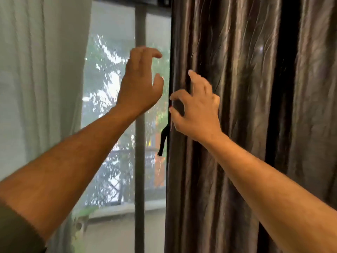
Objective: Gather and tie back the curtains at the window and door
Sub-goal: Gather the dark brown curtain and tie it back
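A dark brown satin curtain hangs in folds over the right half of the view. A pale sheer curtain hangs at the left. My right hand is against the brown curtain's left edge, thumb and forefinger curved around that edge. My left hand is raised in front of the window glass, just left of the curtain edge, fingers curved and holding nothing. A short black cord or strap dangles beside the curtain edge, below my right hand.
A grey vertical window frame bar runs down between the two curtains. Trees and a railing show through the glass. A dark curtain rail crosses the top.
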